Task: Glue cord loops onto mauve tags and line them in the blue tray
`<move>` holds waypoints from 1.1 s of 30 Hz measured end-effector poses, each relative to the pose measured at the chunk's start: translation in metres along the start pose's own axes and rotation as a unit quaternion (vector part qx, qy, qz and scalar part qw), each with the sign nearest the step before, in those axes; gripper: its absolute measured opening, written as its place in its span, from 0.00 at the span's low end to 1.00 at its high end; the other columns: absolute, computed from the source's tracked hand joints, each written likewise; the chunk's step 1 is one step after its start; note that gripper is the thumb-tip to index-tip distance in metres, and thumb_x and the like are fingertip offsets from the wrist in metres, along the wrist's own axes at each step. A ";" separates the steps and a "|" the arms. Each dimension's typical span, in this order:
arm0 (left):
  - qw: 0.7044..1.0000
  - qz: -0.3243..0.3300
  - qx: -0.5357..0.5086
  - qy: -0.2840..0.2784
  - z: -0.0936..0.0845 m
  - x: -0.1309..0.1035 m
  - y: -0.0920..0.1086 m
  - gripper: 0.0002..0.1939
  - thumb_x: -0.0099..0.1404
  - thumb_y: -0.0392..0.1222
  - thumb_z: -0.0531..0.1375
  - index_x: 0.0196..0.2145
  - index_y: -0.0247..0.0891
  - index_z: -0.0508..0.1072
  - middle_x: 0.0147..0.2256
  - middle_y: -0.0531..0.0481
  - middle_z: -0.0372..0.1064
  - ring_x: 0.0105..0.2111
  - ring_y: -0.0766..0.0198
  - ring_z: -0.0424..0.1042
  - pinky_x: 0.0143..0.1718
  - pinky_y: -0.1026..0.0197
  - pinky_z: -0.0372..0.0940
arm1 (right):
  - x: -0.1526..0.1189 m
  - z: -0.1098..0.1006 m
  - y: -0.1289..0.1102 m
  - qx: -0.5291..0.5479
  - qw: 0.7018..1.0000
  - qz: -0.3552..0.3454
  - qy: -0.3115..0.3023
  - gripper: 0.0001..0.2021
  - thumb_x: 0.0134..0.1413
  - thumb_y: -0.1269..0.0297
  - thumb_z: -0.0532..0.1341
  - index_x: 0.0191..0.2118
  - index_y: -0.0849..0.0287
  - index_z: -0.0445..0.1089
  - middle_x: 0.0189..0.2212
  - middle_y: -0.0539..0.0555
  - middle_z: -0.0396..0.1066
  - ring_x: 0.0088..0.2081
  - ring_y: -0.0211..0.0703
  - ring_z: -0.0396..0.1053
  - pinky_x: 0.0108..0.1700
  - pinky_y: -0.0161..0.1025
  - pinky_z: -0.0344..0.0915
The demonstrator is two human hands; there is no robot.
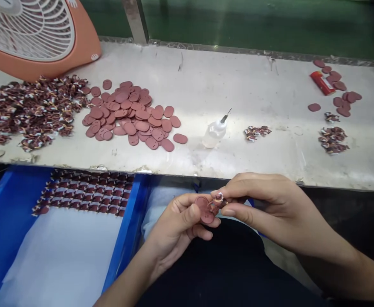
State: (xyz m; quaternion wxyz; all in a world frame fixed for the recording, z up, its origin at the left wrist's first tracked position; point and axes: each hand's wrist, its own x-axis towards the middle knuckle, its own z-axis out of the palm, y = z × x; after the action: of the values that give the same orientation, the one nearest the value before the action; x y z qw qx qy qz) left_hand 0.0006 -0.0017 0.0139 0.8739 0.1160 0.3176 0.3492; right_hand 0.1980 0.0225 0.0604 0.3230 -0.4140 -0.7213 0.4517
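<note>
My left hand [182, 224] pinches a reddish-brown oval base [202, 209] with small holes, thumb on its near edge. Between the thumb and fingers of my right hand [263, 200] is a small brown-and-white figurine [218, 202], its lower part against or just over the base. Both hands are close together in front of the bench edge. On the bench beyond them stands a clear dropper bottle [214, 133] with a needle tip. Left of the bottle lies a heap of similar oval bases [132, 115].
A pile of figurines [30, 111] lies by an orange fan [91, 38]. Small figurine clusters [333, 140], loose bases and a red cylinder [322, 83] lie at the right. Below the bench, a blue crate [123, 247] holds rows of figurines on bases and white sheeting.
</note>
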 end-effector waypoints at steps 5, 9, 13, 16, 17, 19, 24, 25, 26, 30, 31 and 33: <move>1.000 0.000 -0.011 0.002 -0.003 0.001 -0.002 0.15 0.53 0.52 0.73 0.29 0.36 0.81 0.26 0.52 0.75 0.27 0.70 0.76 0.26 0.73 0.71 | 0.001 -0.002 -0.002 -0.046 0.999 -0.017 -0.016 0.09 0.60 0.72 0.65 0.45 0.53 0.75 0.36 0.45 0.78 0.35 0.27 0.75 0.38 0.23 0.69; 1.000 0.000 -0.009 0.003 -0.005 0.002 -0.003 0.16 0.53 0.52 0.73 0.26 0.35 0.80 0.27 0.51 0.75 0.27 0.70 0.76 0.26 0.73 0.72 | 0.001 -0.003 -0.003 -0.070 0.997 -0.030 -0.032 0.07 0.61 0.71 0.65 0.44 0.55 0.74 0.35 0.45 0.78 0.35 0.28 0.74 0.38 0.24 0.69; 1.000 -0.002 -0.003 0.003 -0.006 0.003 -0.004 0.16 0.54 0.52 0.72 0.27 0.34 0.80 0.26 0.51 0.74 0.27 0.71 0.75 0.27 0.73 0.71 | 0.003 -0.003 -0.005 -0.081 0.995 -0.031 -0.049 0.05 0.63 0.69 0.63 0.43 0.55 0.74 0.33 0.47 0.78 0.33 0.31 0.74 0.35 0.29 0.71; 1.000 -0.004 -0.002 0.006 -0.006 0.003 -0.004 0.17 0.54 0.53 0.72 0.29 0.35 0.81 0.26 0.52 0.73 0.26 0.72 0.73 0.26 0.74 0.71 | 0.004 -0.003 -0.006 -0.076 0.995 -0.028 -0.054 0.05 0.63 0.69 0.63 0.42 0.54 0.74 0.33 0.47 0.78 0.32 0.32 0.74 0.34 0.30 0.71; 1.000 -0.004 -0.003 0.008 -0.006 0.003 -0.004 0.17 0.54 0.53 0.72 0.30 0.35 0.81 0.26 0.52 0.73 0.26 0.72 0.73 0.26 0.74 0.70 | 0.004 -0.003 -0.006 -0.073 0.995 -0.026 -0.056 0.05 0.63 0.70 0.63 0.42 0.54 0.75 0.32 0.46 0.77 0.32 0.31 0.74 0.34 0.30 0.70; 1.000 -0.001 -0.007 0.013 -0.006 0.003 -0.004 0.17 0.54 0.53 0.72 0.30 0.35 0.81 0.25 0.52 0.73 0.26 0.72 0.73 0.25 0.74 0.70 | 0.005 -0.002 -0.005 -0.067 0.996 -0.021 -0.056 0.04 0.63 0.70 0.63 0.42 0.55 0.75 0.32 0.46 0.77 0.31 0.29 0.73 0.34 0.28 0.69; 1.000 -0.009 -0.016 0.009 -0.008 0.003 -0.005 0.16 0.55 0.53 0.71 0.30 0.36 0.81 0.26 0.52 0.73 0.25 0.73 0.72 0.25 0.75 0.70 | 0.006 -0.001 -0.002 -0.061 0.996 -0.014 -0.064 0.04 0.62 0.69 0.64 0.42 0.56 0.75 0.32 0.45 0.77 0.32 0.27 0.73 0.35 0.25 0.68; 1.000 -0.011 -0.017 0.009 -0.008 0.003 -0.005 0.16 0.55 0.53 0.71 0.30 0.36 0.81 0.26 0.52 0.72 0.25 0.73 0.72 0.24 0.75 0.70 | 0.006 -0.001 -0.003 -0.062 0.996 -0.012 -0.069 0.05 0.62 0.69 0.64 0.42 0.55 0.75 0.32 0.45 0.77 0.32 0.27 0.74 0.35 0.25 0.69; 1.000 -0.012 -0.017 0.009 -0.008 0.003 -0.005 0.16 0.55 0.53 0.71 0.30 0.35 0.81 0.26 0.52 0.72 0.25 0.73 0.72 0.24 0.75 0.69 | 0.006 -0.001 -0.003 -0.062 0.995 -0.011 -0.073 0.05 0.62 0.69 0.63 0.42 0.55 0.75 0.33 0.45 0.78 0.32 0.28 0.74 0.35 0.26 0.69; 1.000 -0.017 -0.014 0.011 -0.008 0.002 -0.006 0.17 0.54 0.54 0.72 0.29 0.34 0.80 0.26 0.52 0.72 0.25 0.72 0.72 0.24 0.75 0.68 | 0.008 -0.003 -0.008 -0.061 0.995 -0.013 -0.082 0.05 0.62 0.69 0.63 0.41 0.53 0.75 0.33 0.44 0.78 0.32 0.31 0.75 0.34 0.29 0.69; 1.000 -0.018 -0.014 0.012 -0.009 0.001 -0.006 0.18 0.53 0.54 0.72 0.28 0.34 0.80 0.26 0.52 0.72 0.25 0.72 0.71 0.24 0.75 0.68 | 0.009 -0.004 -0.009 -0.061 0.994 -0.017 -0.085 0.05 0.62 0.69 0.63 0.41 0.52 0.75 0.33 0.44 0.78 0.32 0.32 0.75 0.34 0.30 0.69; 1.000 -0.022 -0.013 0.016 -0.009 0.001 -0.006 0.19 0.52 0.54 0.73 0.28 0.33 0.79 0.25 0.52 0.71 0.25 0.72 0.70 0.23 0.75 0.67 | 0.009 -0.005 -0.011 -0.067 0.993 -0.028 -0.095 0.06 0.62 0.70 0.63 0.42 0.52 0.74 0.33 0.44 0.78 0.33 0.32 0.74 0.34 0.30 0.69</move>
State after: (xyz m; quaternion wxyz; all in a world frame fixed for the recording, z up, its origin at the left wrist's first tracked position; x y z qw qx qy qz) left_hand -0.0010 -0.0056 0.0039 0.8777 0.0922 0.3296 0.3354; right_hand 0.1950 0.0296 0.0728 0.2366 -0.3698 -0.7888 0.4302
